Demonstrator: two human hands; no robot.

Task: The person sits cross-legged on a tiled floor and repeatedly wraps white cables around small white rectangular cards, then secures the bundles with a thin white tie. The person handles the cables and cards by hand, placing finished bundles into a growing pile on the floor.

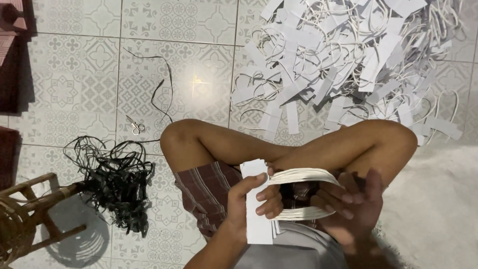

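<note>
Paper strips with white cord loops [279, 197], gathered into one bundle, sit in the person's lap, just near of the crossed legs. The left hand [256, 199] clamps the flat paper ends, thumb across the front and fingers curled behind. The right hand [356, 201] cups the bowed cord loops, fingers bent around them.

Handling, as judged: the bundle looks light and limp; the paper would crease or tear under a hard squeeze, and the loops would splay if released. The stacked paper end, where the layers lie flush, looks the soundest place to grip.

Surroundings: a loose heap of similar strips and cords [348, 60] spreads over the far right of the tiled floor [79, 74]. A tangle of black cord [117, 179] lies at left, small scissors [134, 125] just beyond it, a rattan stool [22, 214] at near left. Open tile remains far left of the knees; a pale rug [438, 209] borders the right.
</note>
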